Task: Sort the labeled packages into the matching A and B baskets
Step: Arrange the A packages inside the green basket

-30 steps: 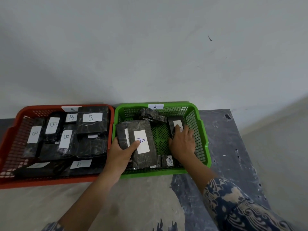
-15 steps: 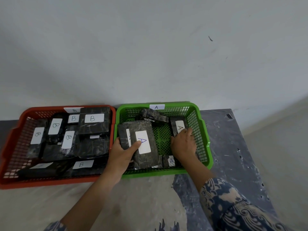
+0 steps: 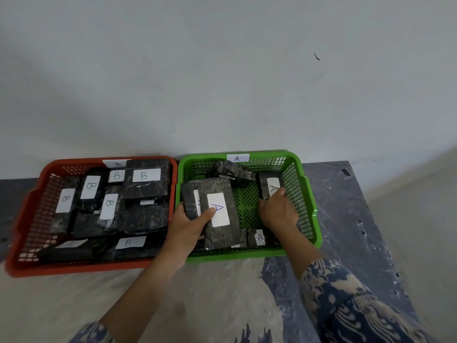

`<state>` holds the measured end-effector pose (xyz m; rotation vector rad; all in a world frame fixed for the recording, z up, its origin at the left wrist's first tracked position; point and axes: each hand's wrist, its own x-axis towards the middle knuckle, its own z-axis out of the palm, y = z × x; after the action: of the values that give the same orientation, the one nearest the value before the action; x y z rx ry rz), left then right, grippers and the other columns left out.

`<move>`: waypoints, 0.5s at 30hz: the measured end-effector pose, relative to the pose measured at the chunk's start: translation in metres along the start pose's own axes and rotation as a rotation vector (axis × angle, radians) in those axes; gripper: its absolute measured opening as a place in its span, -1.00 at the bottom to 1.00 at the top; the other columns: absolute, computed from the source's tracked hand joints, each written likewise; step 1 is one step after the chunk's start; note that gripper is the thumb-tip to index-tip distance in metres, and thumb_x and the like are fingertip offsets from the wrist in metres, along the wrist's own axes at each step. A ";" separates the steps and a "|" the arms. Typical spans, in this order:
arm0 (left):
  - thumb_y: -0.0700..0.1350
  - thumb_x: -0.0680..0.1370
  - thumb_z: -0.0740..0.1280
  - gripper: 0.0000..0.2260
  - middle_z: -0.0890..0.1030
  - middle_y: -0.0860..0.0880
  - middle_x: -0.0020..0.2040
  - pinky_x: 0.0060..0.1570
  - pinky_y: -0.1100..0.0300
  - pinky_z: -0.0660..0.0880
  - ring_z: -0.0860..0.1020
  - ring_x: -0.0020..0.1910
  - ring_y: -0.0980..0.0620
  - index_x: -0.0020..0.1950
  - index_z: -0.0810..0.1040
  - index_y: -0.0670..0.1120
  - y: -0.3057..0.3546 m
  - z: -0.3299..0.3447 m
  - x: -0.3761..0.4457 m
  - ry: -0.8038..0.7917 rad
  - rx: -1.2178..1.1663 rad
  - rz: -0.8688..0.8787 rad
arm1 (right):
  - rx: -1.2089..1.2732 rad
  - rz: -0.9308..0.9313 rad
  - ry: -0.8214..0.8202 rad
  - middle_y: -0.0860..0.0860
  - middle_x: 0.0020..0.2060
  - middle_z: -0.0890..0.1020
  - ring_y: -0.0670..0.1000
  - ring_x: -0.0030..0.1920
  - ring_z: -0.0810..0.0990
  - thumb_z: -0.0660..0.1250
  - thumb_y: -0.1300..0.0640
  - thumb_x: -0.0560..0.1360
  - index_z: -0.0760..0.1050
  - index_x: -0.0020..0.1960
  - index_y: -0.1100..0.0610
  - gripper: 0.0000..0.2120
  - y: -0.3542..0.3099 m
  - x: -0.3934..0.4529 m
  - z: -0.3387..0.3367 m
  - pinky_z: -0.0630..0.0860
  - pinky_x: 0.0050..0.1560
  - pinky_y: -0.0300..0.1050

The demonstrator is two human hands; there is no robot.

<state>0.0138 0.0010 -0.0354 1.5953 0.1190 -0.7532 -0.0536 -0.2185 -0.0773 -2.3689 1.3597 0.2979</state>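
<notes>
Hands on two A packages

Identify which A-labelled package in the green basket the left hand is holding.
The large flat package on the left side of the green basket, its long A label facing up. The left hand grips its near-left edge, thumb on the label.

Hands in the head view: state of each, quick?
Left hand: grips the large A package, thumb across its label.
Right hand: fingers on the small A package; grip unclear.
</notes>
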 end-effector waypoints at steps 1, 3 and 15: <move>-0.09 0.47 0.54 -0.64 0.73 0.00 0.08 0.00 0.00 0.65 0.70 0.04 0.01 0.23 0.57 -0.01 0.001 0.000 -0.001 0.001 -0.004 -0.001 | 0.041 -0.012 0.007 0.23 0.31 0.52 0.26 0.25 0.56 0.25 -0.17 0.60 0.20 0.44 0.27 -0.36 0.000 -0.004 -0.005 0.51 0.09 0.11; -0.08 0.45 0.57 -0.60 0.73 -0.02 0.08 0.03 -0.03 0.65 0.71 0.04 -0.01 0.24 0.57 -0.02 0.002 0.002 -0.001 0.000 -0.019 0.006 | 0.203 -0.104 0.017 0.19 0.21 0.58 0.20 0.16 0.60 0.23 -0.22 0.60 0.29 0.42 0.25 -0.37 0.001 -0.019 -0.015 0.53 0.05 0.05; 0.07 0.52 0.46 -0.62 0.67 0.07 0.10 0.00 0.19 0.59 0.65 0.08 0.07 0.29 0.53 0.03 0.002 0.015 -0.005 0.069 0.102 0.089 | 0.818 -0.139 -0.044 -0.07 -0.09 0.66 -0.09 -0.20 0.66 0.22 0.07 0.67 0.49 0.22 0.06 -0.83 0.016 -0.056 -0.041 0.53 -0.35 -0.35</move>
<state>0.0049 -0.0109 -0.0303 1.7125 0.0603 -0.6444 -0.0965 -0.2004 -0.0232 -1.7319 1.0136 -0.2159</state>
